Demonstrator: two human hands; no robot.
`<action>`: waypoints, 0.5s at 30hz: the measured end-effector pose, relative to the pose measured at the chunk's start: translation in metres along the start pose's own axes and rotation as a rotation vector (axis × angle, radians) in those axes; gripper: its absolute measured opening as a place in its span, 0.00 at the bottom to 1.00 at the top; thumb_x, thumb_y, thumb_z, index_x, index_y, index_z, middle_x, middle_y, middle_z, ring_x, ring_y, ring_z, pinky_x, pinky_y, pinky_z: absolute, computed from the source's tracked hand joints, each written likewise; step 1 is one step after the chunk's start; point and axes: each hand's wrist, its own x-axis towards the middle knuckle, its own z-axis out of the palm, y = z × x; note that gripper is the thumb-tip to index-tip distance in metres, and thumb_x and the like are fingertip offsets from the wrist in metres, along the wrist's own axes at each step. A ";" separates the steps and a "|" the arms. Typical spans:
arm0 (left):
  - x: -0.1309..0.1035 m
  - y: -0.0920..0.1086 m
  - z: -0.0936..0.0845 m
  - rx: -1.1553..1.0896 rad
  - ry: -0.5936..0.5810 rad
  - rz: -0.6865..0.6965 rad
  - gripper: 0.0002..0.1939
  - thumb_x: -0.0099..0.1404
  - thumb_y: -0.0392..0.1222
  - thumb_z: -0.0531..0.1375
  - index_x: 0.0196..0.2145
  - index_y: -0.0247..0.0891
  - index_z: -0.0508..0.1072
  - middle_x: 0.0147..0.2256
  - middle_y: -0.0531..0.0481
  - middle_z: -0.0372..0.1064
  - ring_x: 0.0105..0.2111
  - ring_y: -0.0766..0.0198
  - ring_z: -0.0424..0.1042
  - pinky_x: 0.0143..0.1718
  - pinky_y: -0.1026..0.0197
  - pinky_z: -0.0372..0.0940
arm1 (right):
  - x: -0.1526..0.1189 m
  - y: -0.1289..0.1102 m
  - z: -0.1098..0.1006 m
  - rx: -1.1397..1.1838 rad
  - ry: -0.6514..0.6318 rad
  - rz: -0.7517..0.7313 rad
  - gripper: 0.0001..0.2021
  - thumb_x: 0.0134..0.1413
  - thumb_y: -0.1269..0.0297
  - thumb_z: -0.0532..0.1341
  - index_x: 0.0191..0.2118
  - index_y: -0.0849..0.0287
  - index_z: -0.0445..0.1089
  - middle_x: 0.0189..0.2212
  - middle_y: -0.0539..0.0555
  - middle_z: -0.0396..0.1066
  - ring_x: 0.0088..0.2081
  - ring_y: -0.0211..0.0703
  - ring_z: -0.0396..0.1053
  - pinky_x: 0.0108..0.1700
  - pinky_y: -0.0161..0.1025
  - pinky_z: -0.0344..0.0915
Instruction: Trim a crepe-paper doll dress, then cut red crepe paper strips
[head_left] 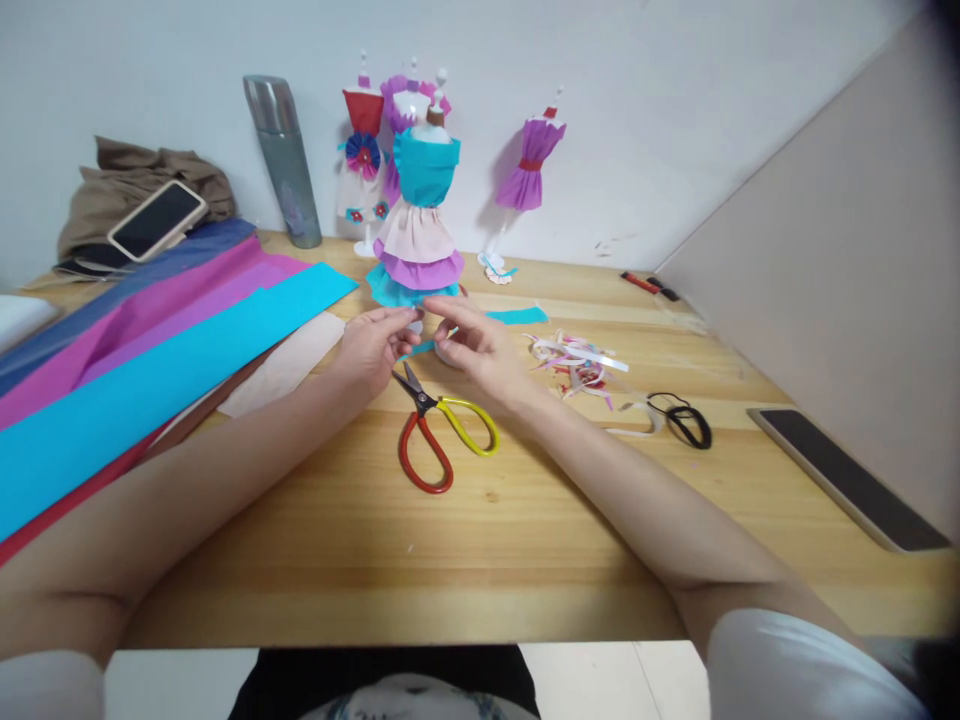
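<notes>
A miniature dress form (pixel 427 175) stands upright in front of me, wearing a tiered paper-like dress in turquoise, cream and purple. At its bottom turquoise ruffle (pixel 409 288), my left hand (pixel 377 340) is closed in a pinch; what lies between the fingertips is hidden. My right hand (pixel 472 345) is on the other side of the stand, index finger stretched toward the hem and thumb apart from it. Just below both hands lie scissors (pixel 424 402) with one red and one yellow handle, blades slightly parted. A turquoise strip (pixel 517 316) rests behind my right hand.
Long coloured sheets (pixel 187 345) cover the left side. Several dressed forms, one purple (pixel 531 165), stand by the wall beside a flask (pixel 283 165). Scraps (pixel 581 362), a black hair tie (pixel 688 425) and a dark flat device (pixel 847 478) lie to the right.
</notes>
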 end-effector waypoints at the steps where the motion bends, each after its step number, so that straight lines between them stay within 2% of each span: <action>1: 0.000 0.000 0.000 0.002 0.000 -0.002 0.06 0.62 0.28 0.66 0.27 0.31 0.77 0.24 0.51 0.73 0.20 0.74 0.68 0.23 0.71 0.62 | -0.001 -0.001 0.000 -0.037 -0.007 -0.008 0.24 0.64 0.58 0.62 0.64 0.53 0.71 0.61 0.61 0.72 0.45 0.45 0.72 0.44 0.44 0.74; 7: -0.003 0.001 0.003 0.048 -0.002 -0.003 0.07 0.64 0.28 0.64 0.28 0.32 0.76 0.22 0.53 0.71 0.19 0.73 0.67 0.23 0.70 0.60 | -0.004 -0.013 0.002 -0.199 -0.057 -0.049 0.31 0.67 0.63 0.56 0.73 0.51 0.57 0.65 0.59 0.71 0.41 0.43 0.71 0.42 0.44 0.74; 11: -0.005 0.002 0.005 0.092 -0.004 0.014 0.07 0.64 0.29 0.65 0.28 0.32 0.75 0.20 0.54 0.68 0.20 0.72 0.67 0.24 0.69 0.60 | -0.004 -0.015 0.002 -0.279 -0.092 -0.081 0.34 0.64 0.70 0.54 0.74 0.53 0.54 0.66 0.59 0.71 0.41 0.43 0.73 0.46 0.46 0.76; 15: -0.007 0.002 0.006 0.078 0.001 0.035 0.10 0.66 0.27 0.63 0.27 0.32 0.75 0.19 0.53 0.69 0.20 0.72 0.67 0.23 0.69 0.60 | -0.004 -0.015 0.002 -0.359 -0.115 -0.093 0.36 0.61 0.73 0.53 0.74 0.54 0.53 0.67 0.60 0.70 0.41 0.44 0.74 0.49 0.50 0.77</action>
